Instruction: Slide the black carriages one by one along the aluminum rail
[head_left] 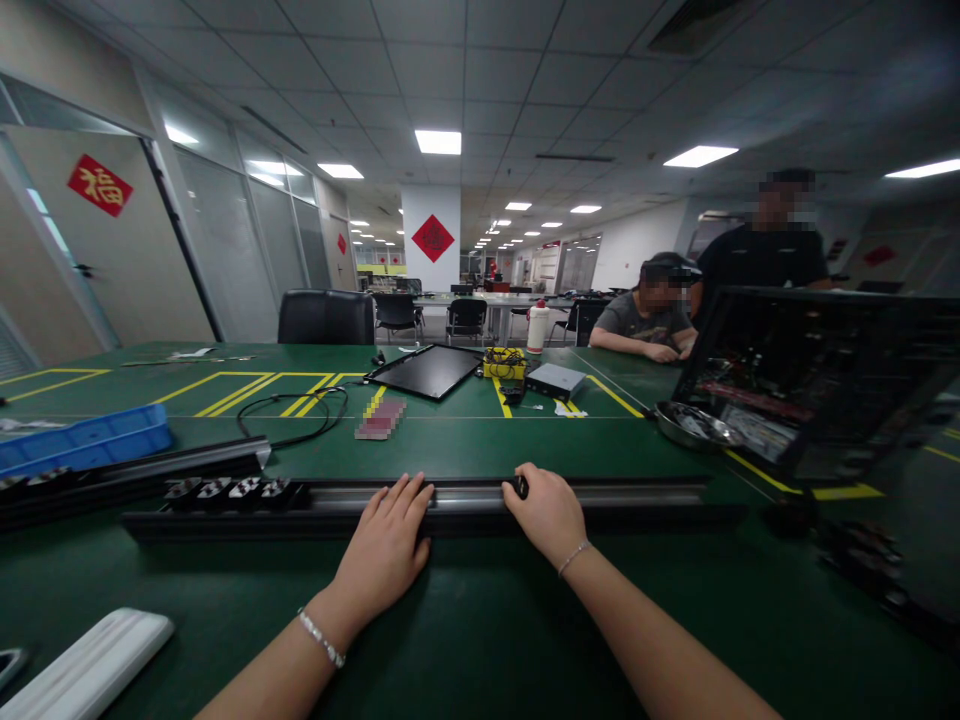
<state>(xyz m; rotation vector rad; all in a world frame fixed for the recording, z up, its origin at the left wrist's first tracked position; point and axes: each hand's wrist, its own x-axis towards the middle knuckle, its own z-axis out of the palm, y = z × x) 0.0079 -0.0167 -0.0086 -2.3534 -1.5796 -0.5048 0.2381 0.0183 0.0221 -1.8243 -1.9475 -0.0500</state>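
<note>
Left hand (382, 540) resting palm-down, fingers spread on black metal rail (615, 494); right hand (544, 512) cupping same rail beside small black clip (520, 487); grip firmness: can't tell.

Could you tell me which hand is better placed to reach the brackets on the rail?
Probably the left: the left hand rests on the rail nearer the brackets than the right hand.
</note>
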